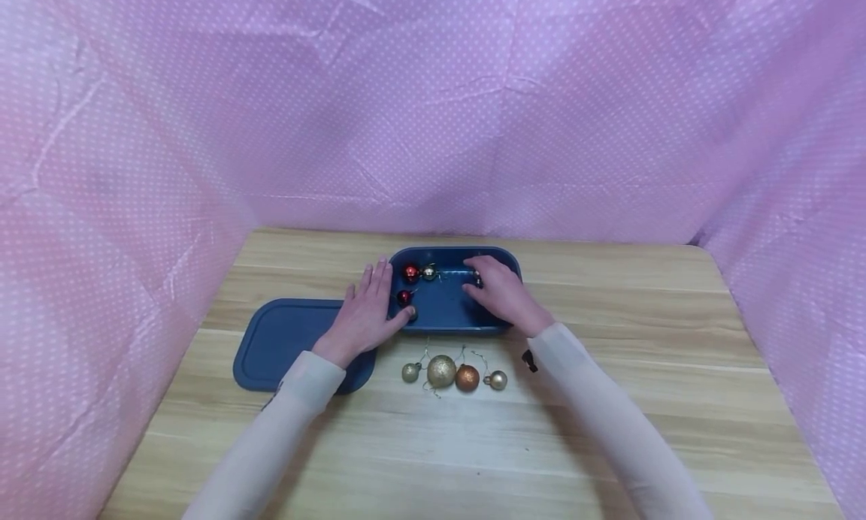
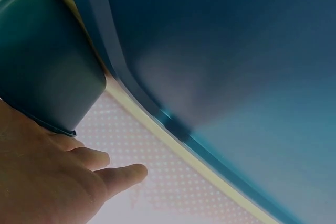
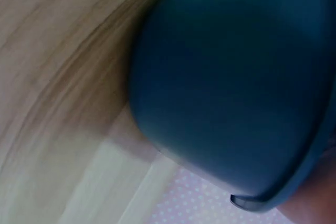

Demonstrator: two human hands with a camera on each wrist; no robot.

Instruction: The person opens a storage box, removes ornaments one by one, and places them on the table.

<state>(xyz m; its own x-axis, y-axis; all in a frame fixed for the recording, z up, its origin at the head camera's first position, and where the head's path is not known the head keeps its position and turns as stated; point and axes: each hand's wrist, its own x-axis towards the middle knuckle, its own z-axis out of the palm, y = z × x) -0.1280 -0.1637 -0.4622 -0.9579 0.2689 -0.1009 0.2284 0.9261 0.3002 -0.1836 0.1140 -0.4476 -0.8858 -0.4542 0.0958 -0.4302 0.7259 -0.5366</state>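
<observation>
Partway, I'd say: some baubles [image 1: 410, 272] in the box [image 1: 443, 306], four others [image 1: 441, 371] outside; left hand [image 1: 365, 309] straight-fingered, right hand [image 1: 501, 291] inside (fingers pinching? can't tell).

Soft, fairly even light — a pale glare on the near surface [image 1: 446, 437], blurry shadows beside the sleeves [image 1: 260, 437] — with the right wrist view dim and blurred.

A pale counter [image 1: 676, 355] is marked by streaked wood grain, its far right corner rounded. Beyond its far edge and along both sides, pink cloth [image 1: 473, 114] is hung, patterned with small white dots and creased in places.
</observation>
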